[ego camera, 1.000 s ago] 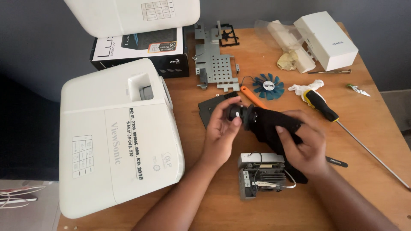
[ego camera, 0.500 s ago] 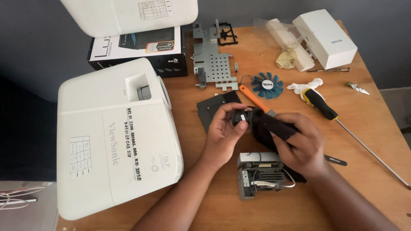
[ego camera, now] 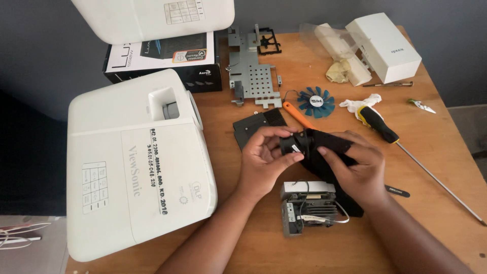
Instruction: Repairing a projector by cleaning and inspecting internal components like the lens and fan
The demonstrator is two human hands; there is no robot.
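Both my hands hold a black lens assembly (ego camera: 315,148) above the wooden table (ego camera: 446,152). My left hand (ego camera: 264,161) grips its round front barrel with thumb and fingers. My right hand (ego camera: 357,170) wraps over the black body behind the barrel. Just below my hands lies a small grey metal module (ego camera: 309,205) with wires. A black flat plate (ego camera: 256,127) lies behind my left hand.
A large white projector (ego camera: 134,162) fills the left side. A second white casing (ego camera: 152,18) rests on a black box (ego camera: 162,61) at the back. Nearby: a metal bracket (ego camera: 252,76), blue fan (ego camera: 316,100), orange-handled tool (ego camera: 297,114), long black screwdriver (ego camera: 385,132), white box (ego camera: 388,45).
My hands have shifted slightly on the lens assembly, the left hand's fingers turning around the barrel. The camera view has drifted a little; the other items stay put.
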